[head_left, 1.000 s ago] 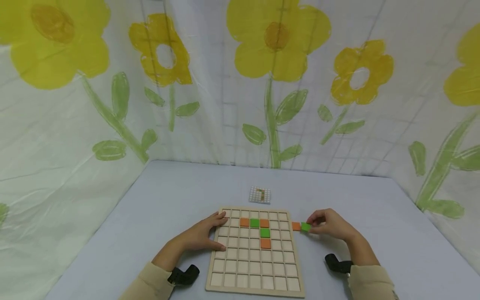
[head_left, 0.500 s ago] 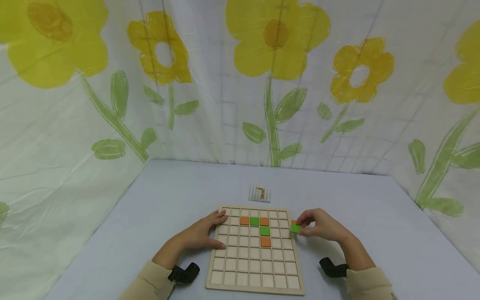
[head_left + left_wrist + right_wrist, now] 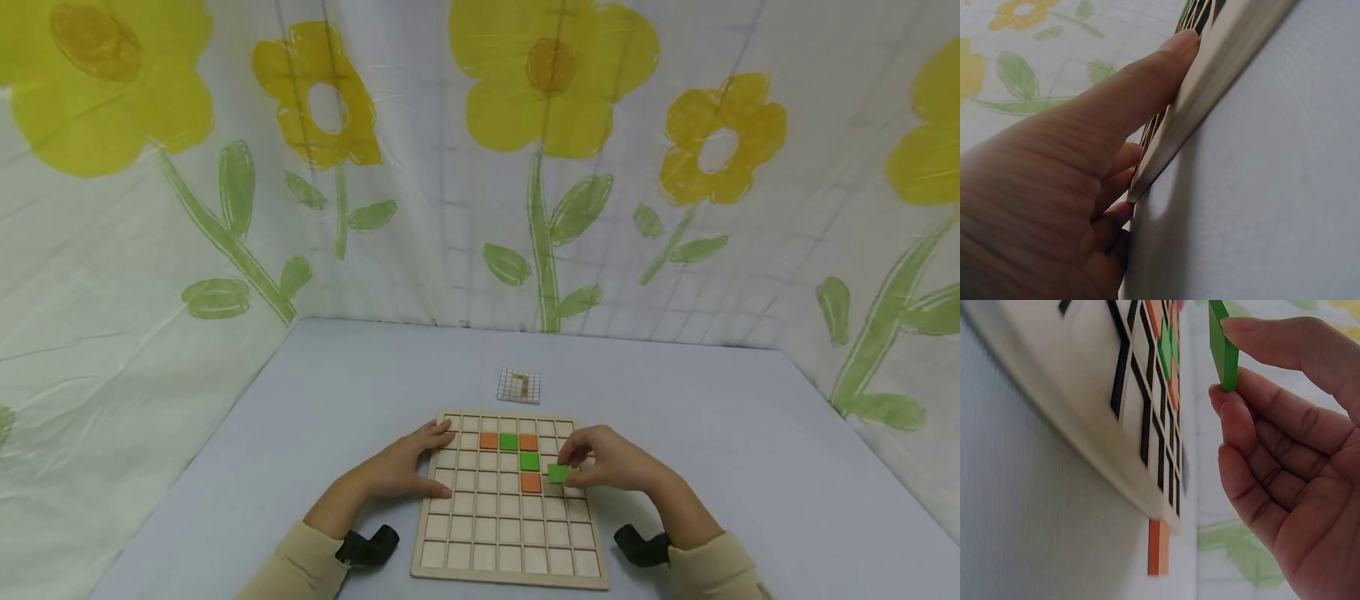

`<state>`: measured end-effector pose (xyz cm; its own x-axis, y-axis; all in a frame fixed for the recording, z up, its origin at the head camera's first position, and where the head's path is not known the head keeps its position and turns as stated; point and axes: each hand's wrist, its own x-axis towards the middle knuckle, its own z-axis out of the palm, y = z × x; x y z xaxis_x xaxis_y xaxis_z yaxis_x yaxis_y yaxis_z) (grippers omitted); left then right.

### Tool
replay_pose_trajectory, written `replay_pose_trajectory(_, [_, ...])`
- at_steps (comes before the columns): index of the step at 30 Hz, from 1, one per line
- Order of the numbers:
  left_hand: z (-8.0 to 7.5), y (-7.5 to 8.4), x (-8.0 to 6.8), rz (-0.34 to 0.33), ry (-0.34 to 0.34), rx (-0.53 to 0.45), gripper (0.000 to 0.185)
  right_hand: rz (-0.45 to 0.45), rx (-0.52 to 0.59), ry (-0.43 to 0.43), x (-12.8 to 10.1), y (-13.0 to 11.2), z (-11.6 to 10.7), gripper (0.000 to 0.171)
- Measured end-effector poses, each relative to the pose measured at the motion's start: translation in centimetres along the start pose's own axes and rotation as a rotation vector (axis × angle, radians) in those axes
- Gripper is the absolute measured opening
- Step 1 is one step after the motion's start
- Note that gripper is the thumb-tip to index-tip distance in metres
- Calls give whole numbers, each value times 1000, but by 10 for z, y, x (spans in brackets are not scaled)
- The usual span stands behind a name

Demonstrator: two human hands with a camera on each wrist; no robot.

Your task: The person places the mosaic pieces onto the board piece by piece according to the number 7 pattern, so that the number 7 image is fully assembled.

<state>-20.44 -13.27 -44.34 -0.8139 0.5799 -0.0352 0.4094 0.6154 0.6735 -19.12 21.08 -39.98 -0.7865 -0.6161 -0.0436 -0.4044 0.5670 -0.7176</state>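
We note the right hand [image 3: 611, 461] pinching a green tile [image 3: 557, 473] between thumb and fingers, held just over the wooden grid board [image 3: 510, 546] beside the orange tile [image 3: 531, 482]. The left hand [image 3: 408, 465], fingers straight, presses the board's left edge. The board lies on a pale table [image 3: 345, 392] walled by flower-print sheeting [image 3: 150, 208]; open surface surrounds it.

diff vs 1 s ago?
The right hand, pinching the green tile, moved left from beside the board to above its cells. The orange tile stayed on the table off the right edge. The left hand still holds the left edge; placed tiles unchanged.
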Motion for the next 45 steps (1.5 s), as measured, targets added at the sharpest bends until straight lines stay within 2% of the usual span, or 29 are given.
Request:
replay_pose_trajectory(6, [0, -1, 0, 0, 3, -7, 87, -14, -22, -44, 8, -12, 10, 18])
replay_pose_trajectory(16, [0, -1, 0, -1, 3, -7, 87, -33, -26, -49, 10, -23, 22, 18])
replay_pose_trajectory(33, [0, -1, 0, 10, 5, -5, 87, 9, 53, -73, 10, -18, 35, 19])
replay_pose_trajectory(45, [-1, 2, -1, -1, -3, 2, 87, -30, 4, -66, 9, -14, 40, 18])
